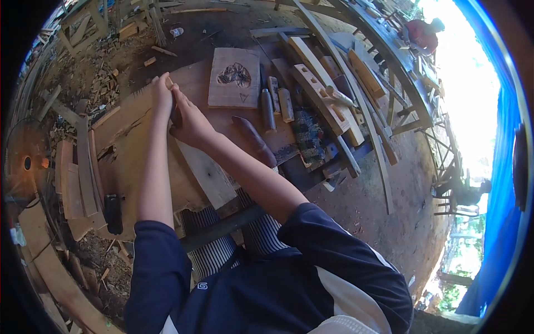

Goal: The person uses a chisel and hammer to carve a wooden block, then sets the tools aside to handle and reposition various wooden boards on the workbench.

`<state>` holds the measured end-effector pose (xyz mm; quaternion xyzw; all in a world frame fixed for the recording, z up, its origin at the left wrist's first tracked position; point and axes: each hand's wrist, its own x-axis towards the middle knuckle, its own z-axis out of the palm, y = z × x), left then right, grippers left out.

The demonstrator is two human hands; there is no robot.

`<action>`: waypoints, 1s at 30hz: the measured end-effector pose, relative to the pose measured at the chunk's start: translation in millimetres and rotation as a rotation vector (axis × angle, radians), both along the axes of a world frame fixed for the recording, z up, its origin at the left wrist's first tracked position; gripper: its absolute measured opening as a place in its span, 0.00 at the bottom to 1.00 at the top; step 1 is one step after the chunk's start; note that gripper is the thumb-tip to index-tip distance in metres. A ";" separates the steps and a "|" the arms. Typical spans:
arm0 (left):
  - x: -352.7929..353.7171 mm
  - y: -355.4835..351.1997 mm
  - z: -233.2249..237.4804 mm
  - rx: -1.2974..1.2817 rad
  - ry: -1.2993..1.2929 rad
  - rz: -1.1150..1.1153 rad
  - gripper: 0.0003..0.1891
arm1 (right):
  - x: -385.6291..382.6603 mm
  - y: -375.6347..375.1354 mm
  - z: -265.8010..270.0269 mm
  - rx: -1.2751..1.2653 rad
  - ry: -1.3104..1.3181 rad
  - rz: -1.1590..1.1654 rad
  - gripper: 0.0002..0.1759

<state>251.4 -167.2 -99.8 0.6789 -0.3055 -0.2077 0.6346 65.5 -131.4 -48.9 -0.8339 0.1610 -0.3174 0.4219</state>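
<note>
My left hand (162, 96) and my right hand (192, 119) meet at the far end of a pale wooden board (208, 175) that slants toward my lap. Both hands are closed. A small light-brown tip (169, 83) shows between the fingers, and something dark shows under my right palm; what I grip is mostly hidden. Right of my hands lies a wooden block (233, 98) with a dark carved hollow. Beside it are a dark cylindrical tool (268, 111), a short wooden-handled piece (286, 104) and a long reddish-brown wooden piece (253, 139).
Wooden hand planes (322, 97) and long strips (356, 100) are piled at the right. A dark phone-like object (113, 214) lies left of my arm, near a fan (26, 163). Wood scraps (103, 92) litter the ground. A person in red (421, 36) is far right.
</note>
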 end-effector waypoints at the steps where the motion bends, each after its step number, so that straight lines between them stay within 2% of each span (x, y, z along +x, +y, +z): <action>1: -5.3 5.2 -1.7 -0.035 -0.018 -0.019 0.16 | -4.9 4.9 3.6 0.008 -0.015 0.010 0.54; 3: -44.7 37.2 -13.3 -0.105 -0.318 0.040 0.16 | -37.1 27.8 5.9 -0.008 -0.037 0.020 0.53; 4: -65.8 62.6 -15.0 -0.158 -0.004 -0.056 0.18 | -58.6 45.3 5.4 -0.021 -0.056 0.034 0.53; 5: -117.4 92.5 23.6 -0.124 0.317 -0.060 0.23 | -82.1 65.5 3.3 -0.005 -0.047 0.032 0.52; 6: -140.7 121.3 18.2 -0.035 0.212 -0.098 0.21 | -108.8 88.1 0.0 0.014 -0.034 0.033 0.52; 7: -181.3 149.7 14.6 0.089 -0.287 -0.022 0.24 | -135.9 111.4 -1.9 0.061 0.008 0.018 0.51; 8: -211.7 174.9 34.3 0.104 -0.228 -0.054 0.25 | -160.0 132.3 -3.5 0.102 0.049 0.004 0.51; 9: -231.2 191.5 27.9 0.166 -0.413 -0.030 0.25 | -179.7 152.1 -7.0 0.103 0.068 -0.023 0.50; 11: -255.7 214.2 27.9 0.186 -0.378 -0.067 0.25 | -202.0 173.1 -9.0 0.098 0.083 -0.043 0.50; 13: -256.2 214.3 27.2 0.176 -0.362 -0.054 0.25 | -209.3 181.8 -7.9 0.101 0.189 -0.100 0.50; 16: -230.9 190.3 16.3 0.149 -0.346 0.006 0.26 | -182.9 153.6 -16.6 0.014 0.160 -0.062 0.50; 18: -190.2 153.2 4.8 0.094 -0.513 0.081 0.26 | -140.2 117.2 -24.9 -0.079 0.051 -0.042 0.51; 19: -155.4 123.8 -20.9 0.039 -0.449 0.087 0.25 | -113.6 95.3 -26.2 -0.122 0.001 -0.031 0.52; 20: -116.6 92.4 -40.7 -0.015 -0.385 0.090 0.24 | -85.5 73.4 -30.3 -0.127 0.069 -0.055 0.52; 21: -84.5 70.8 -2.5 -0.037 0.350 -0.057 0.19 | -55.9 49.8 -29.7 -0.134 0.052 -0.072 0.53; 23: -24.2 10.9 -33.3 -0.026 -0.172 0.117 0.18 | -5.6 10.3 -32.7 -0.167 0.077 -0.089 0.53; 25: 20.5 -23.0 -43.0 0.027 -0.138 0.043 0.25 | 16.7 -6.3 -25.8 -0.143 0.083 -0.095 0.54; 26: 12.9 -18.4 -30.1 0.026 -0.137 0.049 0.25 | 21.3 -8.0 -20.7 -0.121 0.093 -0.103 0.55; 28: -17.5 -0.2 -4.5 -0.081 0.156 0.140 0.22 | 3.2 3.7 -15.6 -0.132 0.079 -0.086 0.55; 29: -43.9 29.7 3.9 -0.030 -0.233 0.054 0.21 | -14.1 14.4 -12.9 -0.127 0.046 -0.038 0.54; 30: -66.0 49.8 4.7 -0.087 -0.082 0.041 0.21 | -33.7 26.8 -9.2 -0.123 0.014 0.010 0.54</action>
